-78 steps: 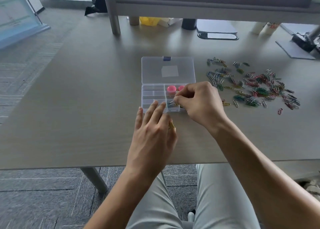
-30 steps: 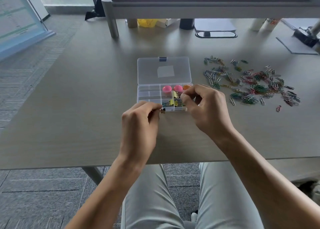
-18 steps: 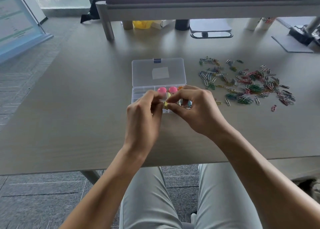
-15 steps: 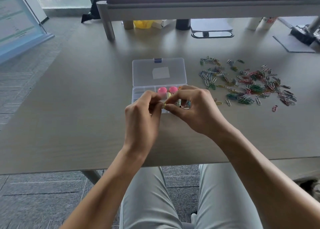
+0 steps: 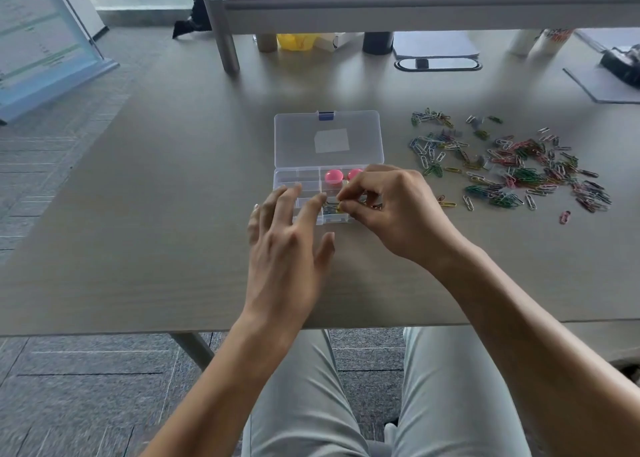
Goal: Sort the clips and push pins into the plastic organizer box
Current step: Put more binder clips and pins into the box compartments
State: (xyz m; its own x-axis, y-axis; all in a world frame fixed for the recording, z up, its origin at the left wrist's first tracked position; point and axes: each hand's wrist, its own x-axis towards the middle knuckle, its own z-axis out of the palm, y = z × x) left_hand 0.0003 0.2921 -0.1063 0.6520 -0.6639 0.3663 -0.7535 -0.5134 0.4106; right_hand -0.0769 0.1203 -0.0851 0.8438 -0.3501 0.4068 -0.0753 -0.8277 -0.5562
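A clear plastic organizer box (image 5: 301, 179) lies open on the table, its lid (image 5: 329, 138) flat behind it. Two pink push pins (image 5: 333, 176) sit in its far compartments, and several clips lie in a near compartment. My right hand (image 5: 391, 210) hovers over the box's right half and pinches a small yellow clip (image 5: 340, 207) at its fingertips. My left hand (image 5: 287, 245) is spread with straight fingers over the box's left front, holding nothing. A heap of coloured paper clips (image 5: 512, 169) is scattered to the right of the box.
A raised shelf with a metal leg (image 5: 225, 37) crosses the back of the table (image 5: 138, 214). Under it stand a yellow item (image 5: 294, 42), a dark cup (image 5: 377, 42) and papers (image 5: 436, 46). A dark device (image 5: 623, 65) lies at the far right. My legs show below the table's front edge.
My left hand has let go and opened, its fingers now spread over the box's left front. My right hand keeps the pinched clip over the box.
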